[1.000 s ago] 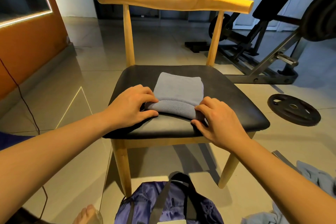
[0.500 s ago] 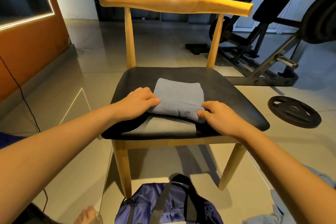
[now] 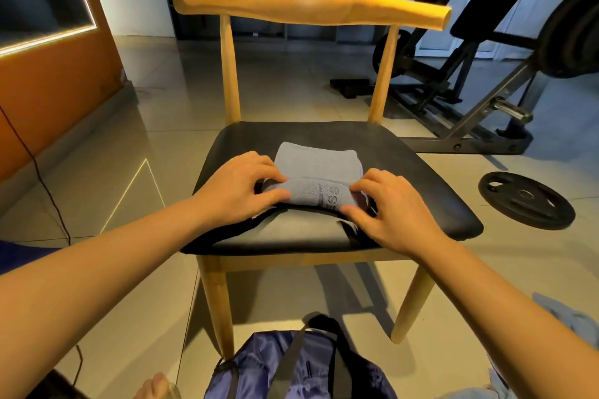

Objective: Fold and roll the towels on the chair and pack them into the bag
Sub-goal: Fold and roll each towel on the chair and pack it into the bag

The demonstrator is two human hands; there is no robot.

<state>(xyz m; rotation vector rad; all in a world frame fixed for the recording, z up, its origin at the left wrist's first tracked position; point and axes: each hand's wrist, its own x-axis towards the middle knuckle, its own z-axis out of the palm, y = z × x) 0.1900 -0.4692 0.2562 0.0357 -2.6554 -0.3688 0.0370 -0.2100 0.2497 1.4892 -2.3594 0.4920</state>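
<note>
A grey-blue towel [image 3: 317, 165] lies folded on the black seat of a wooden chair [image 3: 421, 191], its near end rolled into a thick tube with dark lettering showing. My left hand [image 3: 240, 188] grips the left end of the roll between thumb and curled fingers. My right hand [image 3: 385, 207] grips the right end the same way. The flat unrolled part stretches away toward the chair back. A purple bag [image 3: 301, 366] with a dark strap sits on the floor under the chair's front edge.
More pale blue cloth [image 3: 570, 317] lies on the floor at the lower right. A black weight plate [image 3: 526, 199] rests on the tiles right of the chair, gym machines [image 3: 486, 58] behind it. An orange wall [image 3: 48, 91] and a thin cable run along the left.
The roll has grown thicker and moved a little away from me, taking up more of the flat part. Lettering on the towel now shows on the roll. Both hands stay at its ends.
</note>
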